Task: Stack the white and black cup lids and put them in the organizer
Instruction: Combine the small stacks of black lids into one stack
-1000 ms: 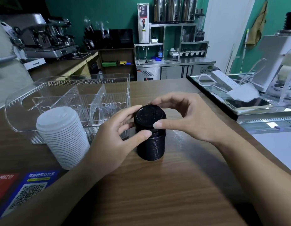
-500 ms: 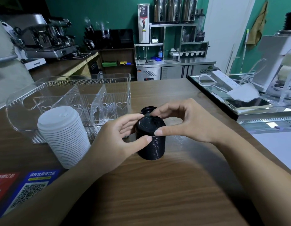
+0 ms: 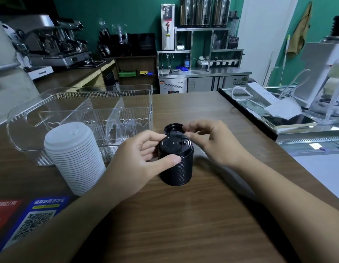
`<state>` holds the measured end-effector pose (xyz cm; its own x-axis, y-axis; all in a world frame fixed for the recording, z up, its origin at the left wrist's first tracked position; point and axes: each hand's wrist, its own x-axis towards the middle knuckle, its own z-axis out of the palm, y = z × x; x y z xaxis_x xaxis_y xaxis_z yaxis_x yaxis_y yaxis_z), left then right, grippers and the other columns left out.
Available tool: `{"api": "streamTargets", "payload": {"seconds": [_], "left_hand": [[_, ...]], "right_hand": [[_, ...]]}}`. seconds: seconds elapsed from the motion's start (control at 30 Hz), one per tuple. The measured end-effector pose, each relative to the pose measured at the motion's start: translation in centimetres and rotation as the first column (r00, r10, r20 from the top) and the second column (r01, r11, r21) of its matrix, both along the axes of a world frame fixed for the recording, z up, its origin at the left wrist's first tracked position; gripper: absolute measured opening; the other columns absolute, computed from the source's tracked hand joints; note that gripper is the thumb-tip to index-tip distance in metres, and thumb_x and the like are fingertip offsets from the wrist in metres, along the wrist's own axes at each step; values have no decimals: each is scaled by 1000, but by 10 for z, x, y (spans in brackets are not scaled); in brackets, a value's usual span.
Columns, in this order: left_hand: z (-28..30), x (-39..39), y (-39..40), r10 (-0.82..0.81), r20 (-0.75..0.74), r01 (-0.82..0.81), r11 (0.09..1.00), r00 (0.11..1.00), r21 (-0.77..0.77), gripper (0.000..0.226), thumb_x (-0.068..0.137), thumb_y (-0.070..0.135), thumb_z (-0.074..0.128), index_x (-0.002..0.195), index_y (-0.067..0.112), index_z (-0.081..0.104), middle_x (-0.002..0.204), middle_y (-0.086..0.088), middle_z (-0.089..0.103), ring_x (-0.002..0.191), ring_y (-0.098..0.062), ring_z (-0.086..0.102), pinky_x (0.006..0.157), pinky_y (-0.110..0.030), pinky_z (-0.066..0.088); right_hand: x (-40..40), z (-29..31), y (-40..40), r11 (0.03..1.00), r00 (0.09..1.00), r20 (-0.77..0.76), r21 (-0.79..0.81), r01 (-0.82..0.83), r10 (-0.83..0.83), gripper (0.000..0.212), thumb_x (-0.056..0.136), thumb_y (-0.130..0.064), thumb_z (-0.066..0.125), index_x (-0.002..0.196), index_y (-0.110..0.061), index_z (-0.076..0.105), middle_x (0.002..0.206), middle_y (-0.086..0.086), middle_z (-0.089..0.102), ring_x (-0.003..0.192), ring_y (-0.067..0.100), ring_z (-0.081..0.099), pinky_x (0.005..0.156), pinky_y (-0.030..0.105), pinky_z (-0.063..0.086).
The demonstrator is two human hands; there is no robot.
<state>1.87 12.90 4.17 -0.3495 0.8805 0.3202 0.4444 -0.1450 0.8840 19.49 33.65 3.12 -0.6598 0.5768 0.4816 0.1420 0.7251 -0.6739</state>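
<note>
- Centre of the frame: we see the black lid stack [image 3: 176, 162] standing upright on the wooden table [image 3: 183, 224].
- The left hand [image 3: 138, 158] wraps it from the left, thumb across the near side, fingers [image 3: 155, 138] curled round the far side near the top.
- The right hand [image 3: 212, 143] hovers just right of the stack, its fingers [image 3: 191, 128] bent and pinching the rim of a loose black lid [image 3: 172, 129] behind the stack's top.
- We cannot tell whether that lid touches the table or the stack.
- Left of centre, the white lid stack [image 3: 75, 158] stands tall on the table, untouched.
- Behind it, in the upper left, the clear organizer [image 3: 85, 114] sits with its dividers showing, and the white stack stands right against its front wall.
- Lower left corner: QR-code stickers [image 3: 32, 219] lie flat on the table.
</note>
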Motion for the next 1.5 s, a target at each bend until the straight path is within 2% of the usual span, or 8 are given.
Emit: {"api": "streamTargets", "payload": {"seconds": [0.23,0.4,0.53,0.73,0.97,1.3,1.4,1.5], "left_hand": [[0,1,-1,0,8,0,1000,1000,4,55,77,37,98,127,24,78,128,12,85,125,-7,79,115,-43,61],[-1,-1,0,-1,-2,1,1000,1000,-12,51,83,29,101,128,26,78,130,13,84,128,-7,77,117,-44,60],[-1,-1,0,1,-8,-1,1000,1000,-6,53,80,35,100,128,27,78,128,14,84,126,-6,78,116,-43,60],[-2,-1,0,-4,-16,4,1000,1000,-10,51,81,34,99,127,28,78,127,15,84,127,-6,78,117,-42,60],[-4,-4,0,-15,-22,14,1000,1000,-17,51,84,35,100,129,30,77,131,13,83,130,-9,77,119,-46,58],[-2,-3,-2,-2,-113,-3,999,994,-38,61,87,49,97,142,39,74,137,21,79,133,-2,73,120,-42,57],[-2,-3,-3,8,-125,-11,1000,992,-26,80,80,67,93,152,41,69,145,23,75,138,1,69,122,-40,56],[-1,-1,-4,2,-118,1,1000,993,22,86,81,66,88,158,36,64,150,26,72,141,4,66,123,-39,54]], "right_hand": [[-19,-9,-3,924,944,286,380,47,-165,63,88,-58,42,131,-32,80,128,-8,72,118,23,56,105,44,37],[-26,-14,2,831,917,318,556,27,-242,24,80,-31,79,104,-35,82,107,-15,69,110,22,56,107,44,36],[-22,-11,0,829,921,303,557,38,-246,15,87,-28,71,99,-32,80,103,-12,70,106,21,56,105,44,38],[-17,-3,-5,873,937,284,486,44,-206,40,84,-45,40,92,-27,75,95,-10,68,97,21,59,100,43,41],[-9,-6,8,914,969,159,390,114,-189,12,91,-34,87,88,-26,79,92,-11,73,92,21,69,100,51,47],[7,15,0,990,981,-139,27,141,-136,18,100,-32,84,85,-22,83,86,-1,77,84,12,64,83,37,50],[8,27,-12,985,962,-259,-166,38,-81,20,103,-26,81,86,-15,83,84,9,79,76,29,66,77,41,53],[12,39,-20,967,928,-368,-252,-40,-58,25,106,-21,77,82,-12,80,70,-7,73,67,11,61,72,21,51]]}}
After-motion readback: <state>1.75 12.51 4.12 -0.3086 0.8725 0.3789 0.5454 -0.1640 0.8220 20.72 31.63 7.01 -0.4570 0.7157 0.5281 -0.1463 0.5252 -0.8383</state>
